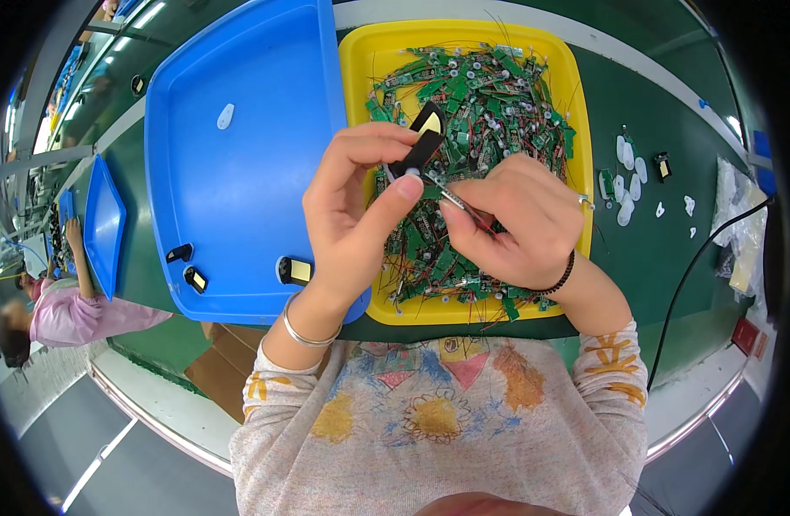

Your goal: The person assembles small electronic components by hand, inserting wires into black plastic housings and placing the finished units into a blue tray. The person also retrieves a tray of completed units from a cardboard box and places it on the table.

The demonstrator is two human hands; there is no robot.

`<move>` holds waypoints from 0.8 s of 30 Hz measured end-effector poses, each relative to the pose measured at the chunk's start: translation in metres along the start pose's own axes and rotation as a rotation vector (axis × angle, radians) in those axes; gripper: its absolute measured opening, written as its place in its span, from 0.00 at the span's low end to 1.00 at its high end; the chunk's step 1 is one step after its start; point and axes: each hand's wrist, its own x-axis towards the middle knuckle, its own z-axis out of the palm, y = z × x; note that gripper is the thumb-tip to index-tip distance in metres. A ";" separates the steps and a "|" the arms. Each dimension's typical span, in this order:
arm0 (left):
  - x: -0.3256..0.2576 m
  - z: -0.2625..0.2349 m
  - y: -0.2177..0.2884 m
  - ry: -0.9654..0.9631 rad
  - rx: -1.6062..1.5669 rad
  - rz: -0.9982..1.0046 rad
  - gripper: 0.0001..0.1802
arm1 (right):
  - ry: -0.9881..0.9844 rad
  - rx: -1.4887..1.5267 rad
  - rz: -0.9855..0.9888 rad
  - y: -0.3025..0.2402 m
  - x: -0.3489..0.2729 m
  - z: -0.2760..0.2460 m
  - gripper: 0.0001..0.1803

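Black plastic casing (pixel 419 156) is clamped in the left hand's (pixel 341 215) grip above the yellow tray (pixel 580 112), and a slim piece (pixel 451 197), too small to identify, is pinched by the right hand (pixel 528 219). The two are apparently being worked together; steady support and fine alignment seem called for. Three black parts (pixel 285 270) and one white oval (pixel 226 117) are counted in the blue tray (pixel 248 189) at left; the heaped circuit boards (pixel 507 99) cannot be counted.
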 end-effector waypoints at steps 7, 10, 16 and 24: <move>0.001 -0.002 0.003 -0.044 -0.022 -0.016 0.10 | -0.089 -0.062 0.074 -0.003 0.001 -0.001 0.08; -0.001 -0.002 0.005 -0.043 0.029 -0.018 0.10 | -0.112 -0.081 0.098 -0.004 0.004 -0.003 0.08; -0.001 -0.002 0.006 -0.112 0.086 0.040 0.10 | -0.095 -0.007 0.043 0.000 0.000 0.002 0.07; -0.002 -0.004 0.003 -0.194 0.046 0.013 0.11 | -0.052 0.039 0.022 0.001 0.001 0.001 0.07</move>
